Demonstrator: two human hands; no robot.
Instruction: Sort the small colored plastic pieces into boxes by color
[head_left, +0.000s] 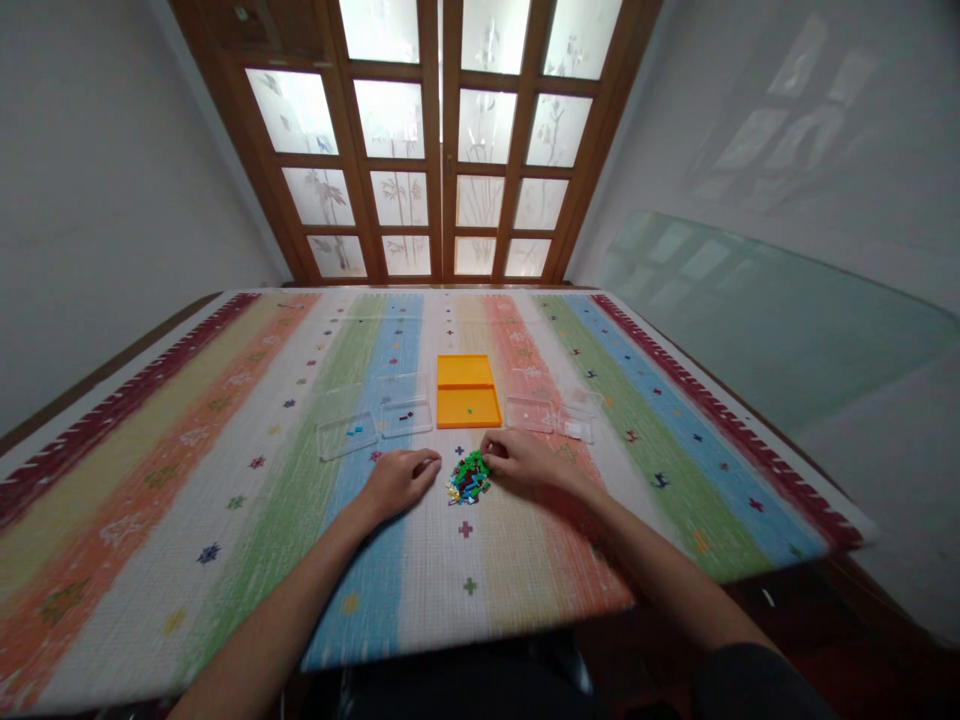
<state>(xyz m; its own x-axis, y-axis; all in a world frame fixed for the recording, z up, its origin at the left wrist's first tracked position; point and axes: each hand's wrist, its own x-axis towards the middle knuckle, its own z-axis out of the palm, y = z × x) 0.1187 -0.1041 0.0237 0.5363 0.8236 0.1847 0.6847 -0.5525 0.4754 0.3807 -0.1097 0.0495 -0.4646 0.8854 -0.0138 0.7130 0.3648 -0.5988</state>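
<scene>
A small heap of tiny plastic bricks [469, 478], green, blue, dark red, yellow and white, lies on the tablecloth between my hands. My right hand [521, 460] is at the heap's right edge, thumb and forefinger pinched together beside the green pieces; anything between them is too small to make out. Just left of the heap rests my left hand [401, 482], its fingers curled and closed, apart from the bricks; its contents are hidden. Beyond the heap stands an open orange box [446, 410] with one small green piece [470, 411] inside.
Clear plastic boxes flank the orange one: the far left box [320, 443] has blue pieces, the near left box [384, 425] dark red ones. The inner right box [510, 415] and outer right box [590, 436] hold whitish pieces. A striped tablecloth [292, 540] covers the table.
</scene>
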